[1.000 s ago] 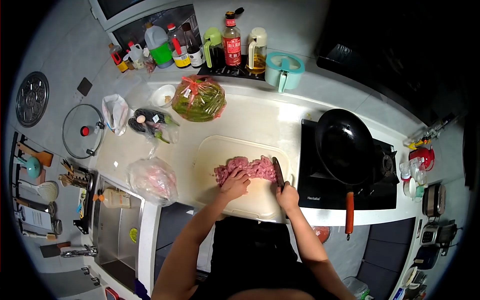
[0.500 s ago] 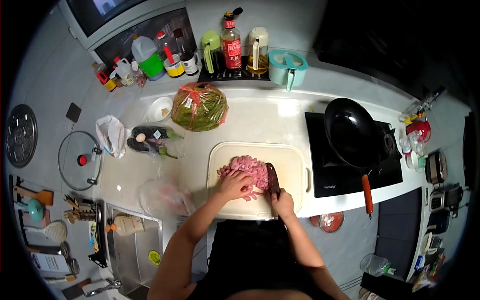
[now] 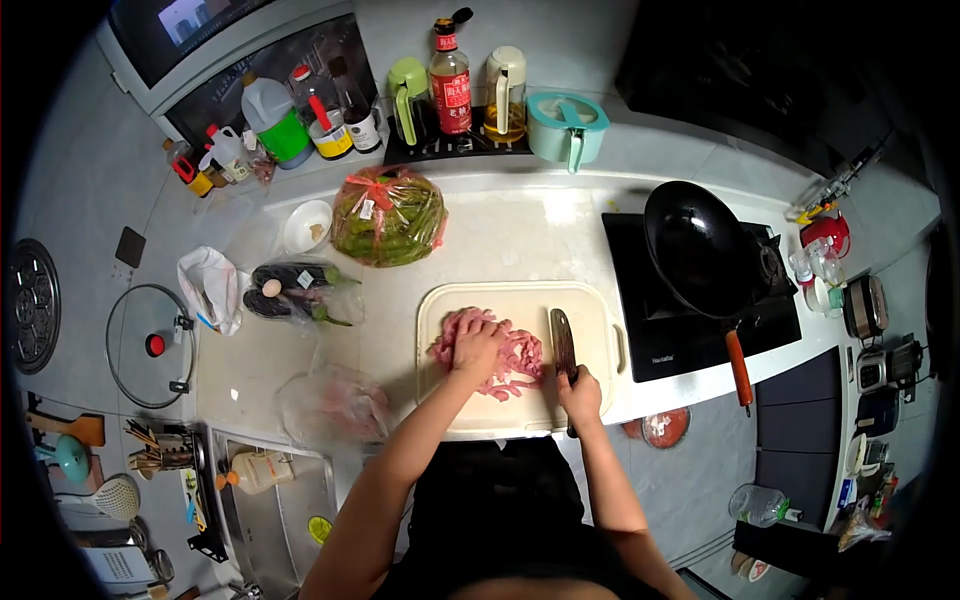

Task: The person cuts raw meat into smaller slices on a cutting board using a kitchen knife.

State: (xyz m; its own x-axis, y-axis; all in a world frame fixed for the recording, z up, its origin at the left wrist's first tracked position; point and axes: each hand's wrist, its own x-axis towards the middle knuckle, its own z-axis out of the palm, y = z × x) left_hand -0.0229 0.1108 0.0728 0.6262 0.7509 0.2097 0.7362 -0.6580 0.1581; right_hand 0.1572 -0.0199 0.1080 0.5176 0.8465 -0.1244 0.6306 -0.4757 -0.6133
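Note:
Cut strips of raw pink meat lie in a loose pile on a cream cutting board. My left hand rests on the left part of the pile, its fingers stretched out over the meat. Gripped by its handle in my right hand is a dark-bladed kitchen knife. Its blade points away from me over the board, just right of the meat and apart from it.
Right of the board, a black wok sits on the stove. To the left are a plastic bag, wrapped eggplants with an egg, and a white bowl. Bagged green vegetables stand behind.
My left hand has moved forward and flattened onto the meat. The knife has shifted right, away from the pile, and the meat has spread out more.

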